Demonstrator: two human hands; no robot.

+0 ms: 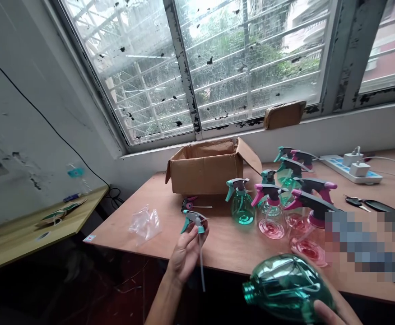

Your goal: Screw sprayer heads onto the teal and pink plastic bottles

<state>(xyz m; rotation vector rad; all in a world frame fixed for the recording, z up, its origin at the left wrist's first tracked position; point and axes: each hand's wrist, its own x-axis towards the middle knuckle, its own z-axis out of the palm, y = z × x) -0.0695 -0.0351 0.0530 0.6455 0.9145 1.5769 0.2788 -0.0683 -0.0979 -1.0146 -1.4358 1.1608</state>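
My left hand (186, 255) is closed on a teal and grey trigger spray head (193, 219) above the table's front edge. Its thin clear dip tube (202, 266) hangs straight down. Low at the right, my right hand (326, 312) grips a clear green bottle (280, 286), which lies tilted on its side with its threaded, uncapped neck (249, 292) pointing left toward the spray head. Bottle and spray head are apart. Behind my left hand, a pink and black spray head (188, 204) lies on the table.
Several spray bottles stand at the right, among them a green one (243, 208) and a pink one (271, 219). An open cardboard box (206, 174) sits behind. There is a crumpled plastic bag (145, 224), a power strip (369, 177) and sunglasses (380, 206).
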